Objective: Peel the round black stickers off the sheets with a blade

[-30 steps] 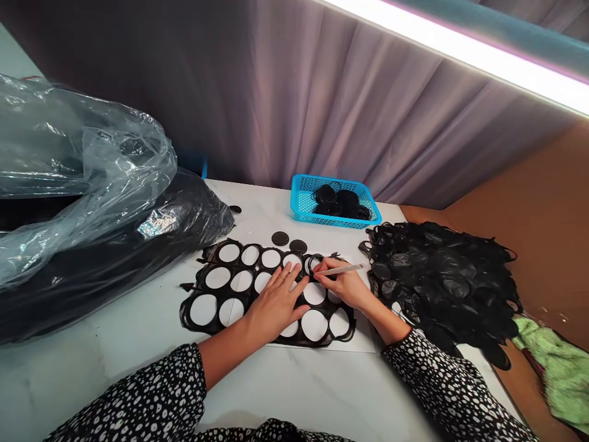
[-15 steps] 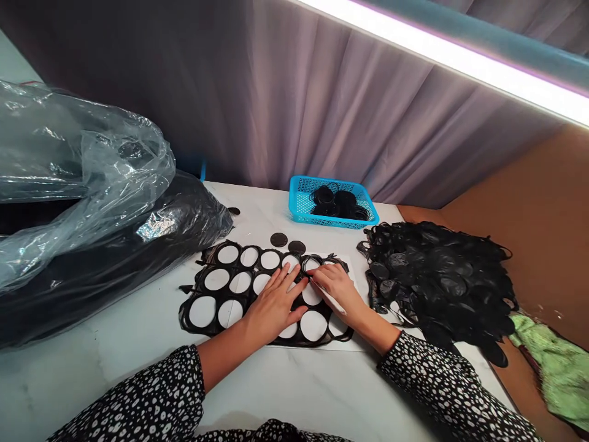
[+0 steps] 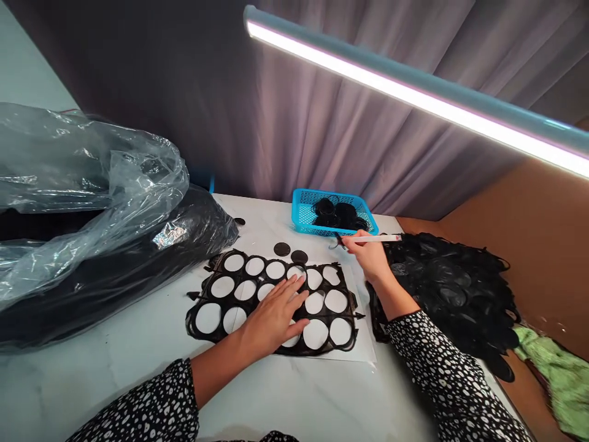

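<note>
My left hand (image 3: 271, 316) lies flat with its fingers apart on a black cut-out sheet with round holes (image 3: 234, 288), pressing it onto a transparent film (image 3: 363, 344) over white backing. My right hand (image 3: 368, 255) is raised at the sheet's far edge, gripping a slim white stick (image 3: 380, 238). A thin black scrap (image 3: 338, 240) sits at its fingertips, and I cannot tell whether it is held. Two loose black discs (image 3: 282, 249) lie just beyond the sheet.
A blue mesh basket (image 3: 304, 212) of black discs stands just past my right hand. A heap of black cut sheets (image 3: 451, 288) lies to the right. Black plastic bags (image 3: 115, 276) under transparent plastic (image 3: 92, 166) fill the left.
My right hand has lifted off the sheet and moved away towards the basket, with the white stick now pointing right. My left hand stays on the sheet, and the view has tilted upward.
</note>
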The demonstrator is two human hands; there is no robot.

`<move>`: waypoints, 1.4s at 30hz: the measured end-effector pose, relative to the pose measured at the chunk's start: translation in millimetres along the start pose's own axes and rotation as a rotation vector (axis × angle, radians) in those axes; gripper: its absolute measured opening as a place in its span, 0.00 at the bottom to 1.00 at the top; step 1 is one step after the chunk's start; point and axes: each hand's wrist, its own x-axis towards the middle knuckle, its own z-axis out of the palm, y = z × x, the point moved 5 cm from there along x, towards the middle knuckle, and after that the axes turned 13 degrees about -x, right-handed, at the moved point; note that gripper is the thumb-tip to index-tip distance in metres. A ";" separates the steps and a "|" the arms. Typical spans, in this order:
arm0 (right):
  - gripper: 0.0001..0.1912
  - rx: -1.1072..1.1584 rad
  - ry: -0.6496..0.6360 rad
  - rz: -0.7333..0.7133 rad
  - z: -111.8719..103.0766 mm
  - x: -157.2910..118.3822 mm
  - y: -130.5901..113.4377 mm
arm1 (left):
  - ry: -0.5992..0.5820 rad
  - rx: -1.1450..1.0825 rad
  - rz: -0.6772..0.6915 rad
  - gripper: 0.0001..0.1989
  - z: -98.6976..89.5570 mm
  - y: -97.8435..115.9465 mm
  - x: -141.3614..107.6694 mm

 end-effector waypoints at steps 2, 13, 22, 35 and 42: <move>0.17 0.347 -0.184 0.218 23.2 -10.8 2.7 | 0.060 0.054 -0.047 0.21 -5.4 -5.3 -4.8; 0.15 0.614 -0.491 0.203 75.7 -63.8 -38.9 | 0.040 0.121 -0.141 0.24 0.1 -19.6 -18.7; 0.13 -0.127 -0.490 -0.302 90.8 -85.4 -27.5 | 0.041 0.117 -0.134 0.25 4.6 -22.4 -19.9; 0.10 -0.192 -0.468 -0.340 89.6 -89.2 -27.7 | 0.045 0.101 -0.140 0.25 7.7 -24.3 -20.1; 0.11 -0.199 -0.470 -0.328 87.7 -86.3 -29.3 | 0.034 0.112 -0.141 0.25 8.0 -24.4 -20.4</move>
